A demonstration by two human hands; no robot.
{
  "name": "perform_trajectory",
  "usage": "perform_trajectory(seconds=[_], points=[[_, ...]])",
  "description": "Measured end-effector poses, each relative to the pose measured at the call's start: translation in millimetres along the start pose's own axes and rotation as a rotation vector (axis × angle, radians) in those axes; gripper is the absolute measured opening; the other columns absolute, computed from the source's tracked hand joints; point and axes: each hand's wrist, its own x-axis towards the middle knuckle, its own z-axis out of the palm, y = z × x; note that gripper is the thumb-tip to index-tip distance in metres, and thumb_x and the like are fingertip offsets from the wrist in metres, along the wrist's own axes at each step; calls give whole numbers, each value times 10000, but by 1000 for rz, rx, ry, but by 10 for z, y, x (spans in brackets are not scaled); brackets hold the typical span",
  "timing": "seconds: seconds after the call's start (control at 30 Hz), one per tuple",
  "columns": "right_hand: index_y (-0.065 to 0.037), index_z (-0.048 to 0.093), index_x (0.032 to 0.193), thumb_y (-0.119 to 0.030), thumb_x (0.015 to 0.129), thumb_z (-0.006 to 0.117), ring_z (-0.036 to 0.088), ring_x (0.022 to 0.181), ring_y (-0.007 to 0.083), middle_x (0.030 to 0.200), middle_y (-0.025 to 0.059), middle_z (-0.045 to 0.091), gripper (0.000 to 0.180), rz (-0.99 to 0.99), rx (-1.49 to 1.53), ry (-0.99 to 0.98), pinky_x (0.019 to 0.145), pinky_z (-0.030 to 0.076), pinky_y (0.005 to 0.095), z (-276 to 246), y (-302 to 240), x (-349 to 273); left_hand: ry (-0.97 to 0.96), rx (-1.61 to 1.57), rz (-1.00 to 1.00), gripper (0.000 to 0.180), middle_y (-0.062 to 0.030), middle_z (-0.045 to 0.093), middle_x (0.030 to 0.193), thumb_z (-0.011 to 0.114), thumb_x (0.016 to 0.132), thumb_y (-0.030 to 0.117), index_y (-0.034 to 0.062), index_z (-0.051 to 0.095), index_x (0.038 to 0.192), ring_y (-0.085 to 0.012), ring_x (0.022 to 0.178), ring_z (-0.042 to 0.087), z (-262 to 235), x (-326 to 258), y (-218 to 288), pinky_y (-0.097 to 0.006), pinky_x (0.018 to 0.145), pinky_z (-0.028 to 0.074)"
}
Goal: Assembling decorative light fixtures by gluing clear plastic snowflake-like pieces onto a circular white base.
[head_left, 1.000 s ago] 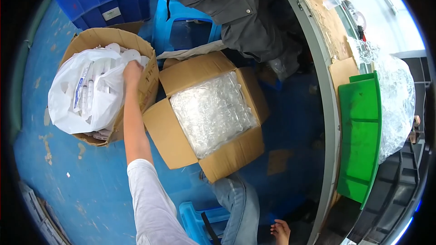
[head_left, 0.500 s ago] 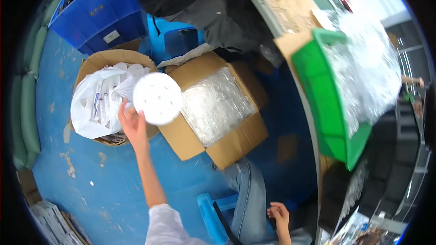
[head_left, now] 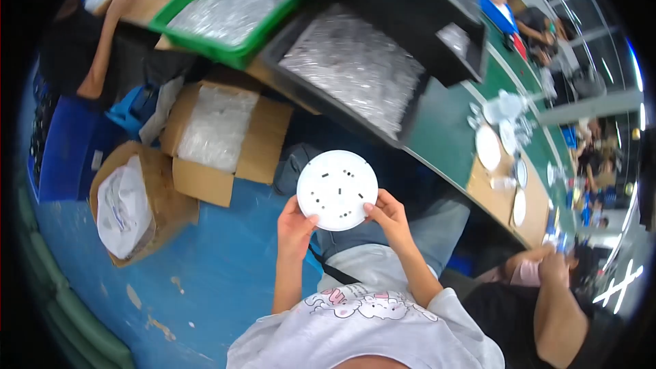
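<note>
A round white plastic disc (head_left: 336, 199) with small dark slots and holes faces me above my lap. My left hand (head_left: 295, 222) grips its lower left rim, thumb on the face and the other fingers mostly hidden behind. On the lower right rim my right hand (head_left: 389, 215) has the same kind of hold. Beyond it to the left stands an open cardboard box (head_left: 263, 147) with clear plastic packs (head_left: 217, 128) inside. Farther left, a second carton (head_left: 167, 191) holds a white plastic bag (head_left: 123, 208) with items I cannot make out.
On the table ahead are a green crate (head_left: 239, 55) and a black bin (head_left: 410, 113), both full of clear plastic packs. White round parts (head_left: 488, 147) lie on a board at the right. Co-workers sit close by, one far left (head_left: 102, 61), one lower right (head_left: 560, 307).
The disc has come from beside the bagged carton to above my lap. My right hand, empty before, now holds it too. The view has swung right toward the table.
</note>
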Motion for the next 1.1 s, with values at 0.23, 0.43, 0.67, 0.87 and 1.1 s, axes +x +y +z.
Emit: perform_trajectory(seconds=[0.23, 0.43, 0.67, 0.87, 1.1], points=[[-19, 576, 1030, -123, 890, 611, 550, 768, 52, 911, 19, 630, 177, -119, 136, 80, 623, 431, 201, -989, -223, -811, -208, 283, -137, 246, -31, 610, 939, 667, 802, 11, 50, 534, 1006, -83, 834, 586, 915, -67, -472, -202, 607, 454], [4, 588, 1077, -134, 881, 615, 572, 819, 62, 922, 25, 648, 241, -271, 180, 295, 735, 432, 206, -1464, -294, -901, -360, 444, -210, 333, -59, 609, 1027, 685, 775, -20, 43, 505, 1047, -128, 950, 591, 1446, -38, -755, -274, 819, 490], [31, 560, 1156, -88, 894, 595, 585, 928, 79, 1016, 58, 655, 290, -294, 248, 406, 843, 429, 221, -1669, -369, -702, -376, 469, -196, 390, -69, 596, 1070, 692, 764, -24, 50, 486, 1087, -138, 969, 593, 1633, 242, -979, -274, 792, 512], [43, 537, 1212, -95, 892, 610, 594, 890, 84, 989, 66, 654, 356, -263, 218, 537, 798, 452, 213, -1946, -429, -312, -371, 508, -200, 485, -80, 575, 1006, 623, 829, -32, -13, 435, 1275, -99, 862, 593, 1939, 751, -1035, -221, 711, 505], [22, 554, 1186, -159, 855, 667, 585, 694, 90, 827, 65, 624, 393, -97, -466, 664, 615, 470, 235, -2151, -424, 81, -470, 1355, 173, 604, -95, 559, 940, 626, 812, -25, 26, 414, 1376, -120, 783, 565, 2009, 1221, -1260, -230, 676, 496]])
